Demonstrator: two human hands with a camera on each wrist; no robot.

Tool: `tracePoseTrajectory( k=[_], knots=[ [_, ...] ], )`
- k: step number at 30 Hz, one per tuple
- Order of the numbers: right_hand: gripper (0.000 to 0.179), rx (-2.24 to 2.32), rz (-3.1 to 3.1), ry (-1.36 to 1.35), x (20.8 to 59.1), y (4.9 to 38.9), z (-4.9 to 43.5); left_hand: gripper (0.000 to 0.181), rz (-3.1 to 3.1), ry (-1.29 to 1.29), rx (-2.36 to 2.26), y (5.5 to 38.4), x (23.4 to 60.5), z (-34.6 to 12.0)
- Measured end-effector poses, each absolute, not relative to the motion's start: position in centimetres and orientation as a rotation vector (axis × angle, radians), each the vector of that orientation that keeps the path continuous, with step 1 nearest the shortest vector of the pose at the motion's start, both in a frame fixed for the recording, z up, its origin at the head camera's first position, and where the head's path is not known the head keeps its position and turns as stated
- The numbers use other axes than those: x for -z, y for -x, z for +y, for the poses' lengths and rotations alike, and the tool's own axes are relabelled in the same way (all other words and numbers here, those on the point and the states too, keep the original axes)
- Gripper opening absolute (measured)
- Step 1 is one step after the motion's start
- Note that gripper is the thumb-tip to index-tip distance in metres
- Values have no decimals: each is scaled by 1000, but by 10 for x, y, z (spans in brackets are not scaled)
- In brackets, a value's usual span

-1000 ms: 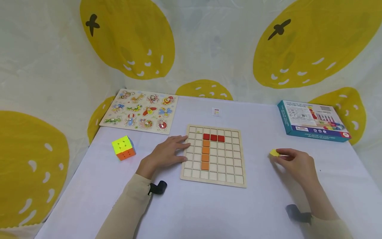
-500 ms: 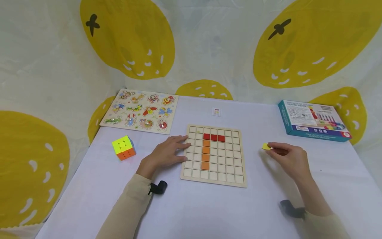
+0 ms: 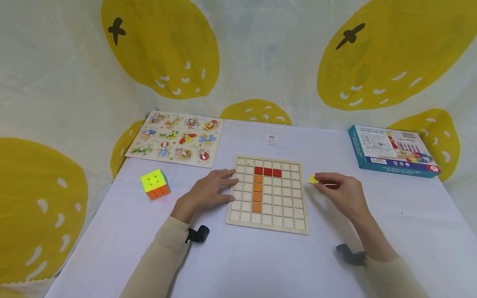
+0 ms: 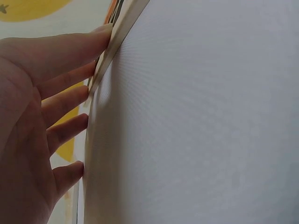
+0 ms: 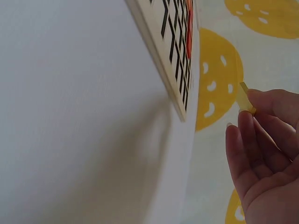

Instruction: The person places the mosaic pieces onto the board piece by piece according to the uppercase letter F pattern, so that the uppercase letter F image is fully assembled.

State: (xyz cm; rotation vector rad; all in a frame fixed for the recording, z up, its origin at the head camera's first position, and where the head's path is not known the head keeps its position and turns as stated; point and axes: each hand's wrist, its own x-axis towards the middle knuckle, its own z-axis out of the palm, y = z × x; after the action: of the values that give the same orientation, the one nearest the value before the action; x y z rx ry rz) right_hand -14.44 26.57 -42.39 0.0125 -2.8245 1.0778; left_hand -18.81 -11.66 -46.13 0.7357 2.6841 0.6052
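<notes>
A wooden grid board (image 3: 283,215) lies flat in the middle of the table. In it sit a short row of red square tiles (image 3: 267,171) and, below its left end, a column of orange tiles (image 3: 257,192). My left hand (image 3: 208,190) rests at the board's left edge, fingers spread; the left wrist view shows the thumb (image 4: 100,42) against the rim. Just right of the board, my right hand (image 3: 340,192) pinches a small yellow tile (image 3: 313,179) between thumb and fingers. In the right wrist view the yellow tile (image 5: 244,99) is held up off the table.
A speed cube (image 3: 154,184) stands left of my left hand. Behind it lies an insect peg puzzle (image 3: 175,138). A small printed card (image 3: 271,140) lies behind the board, and a teal-edged game box (image 3: 393,151) at the back right. Patterned cloth hangs behind.
My right hand has moved left with the yellow tile, from the right part of the table to close beside the board's right edge. My left hand has stayed at the board.
</notes>
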Motion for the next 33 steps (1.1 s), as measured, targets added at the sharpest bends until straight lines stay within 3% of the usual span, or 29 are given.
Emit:
tracePoseTrajectory(
  k=[15,33],
  knots=[
    [25,-1233,-2882,-198,435,156,208,61,2686,-736,-594,189,461,-116],
    [21,-1289,-2922,-285,449,160,174,61,2683,-734,-598,189,462,-116]
  ],
)
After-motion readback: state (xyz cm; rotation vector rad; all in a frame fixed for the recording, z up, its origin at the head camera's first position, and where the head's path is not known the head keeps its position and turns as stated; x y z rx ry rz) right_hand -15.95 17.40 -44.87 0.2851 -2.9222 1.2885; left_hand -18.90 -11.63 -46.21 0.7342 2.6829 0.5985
